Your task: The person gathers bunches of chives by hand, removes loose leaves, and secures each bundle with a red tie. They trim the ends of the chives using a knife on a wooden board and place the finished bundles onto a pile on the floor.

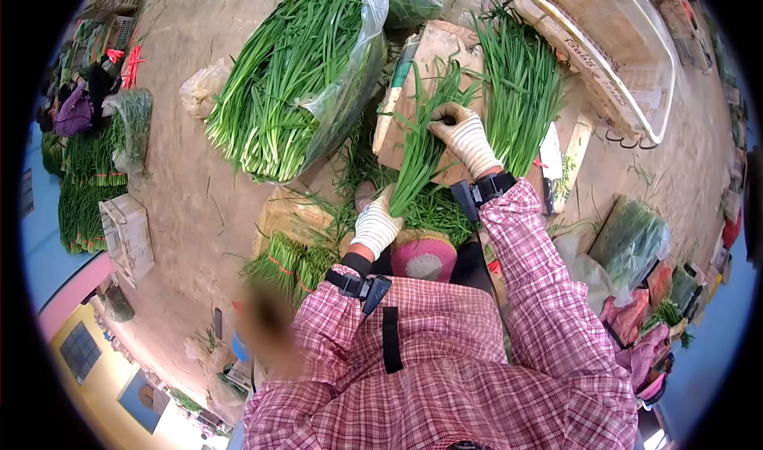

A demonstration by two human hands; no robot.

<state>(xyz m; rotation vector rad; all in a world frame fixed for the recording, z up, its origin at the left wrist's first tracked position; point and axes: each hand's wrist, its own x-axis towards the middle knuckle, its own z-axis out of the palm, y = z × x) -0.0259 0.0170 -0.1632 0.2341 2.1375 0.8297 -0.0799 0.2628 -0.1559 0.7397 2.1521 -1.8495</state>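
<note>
In the head view my left hand (pixel 377 226), in a white striped glove, is closed around the lower end of a bunch of garlic chives (pixel 415 170). The leaves fan up and away over a wooden board (pixel 432 52). My right hand (pixel 467 138), gloved alike, has its thumb and forefinger curled together at the right edge of that bunch; what lies between the fingertips is too small to make out. A pile of loose garlic chives (pixel 520 92) lies just right of the board. Below my hands are scattered leaves (pixel 445 215).
A large plastic bag of garlic chives (pixel 290 84) lies at the upper left. Tied bundles (pixel 278 263) rest near my left forearm. A knife (pixel 549 160) lies right of my right hand. A white crate (pixel 612 60) stands at the upper right; a filled bag (pixel 632 239) is below it.
</note>
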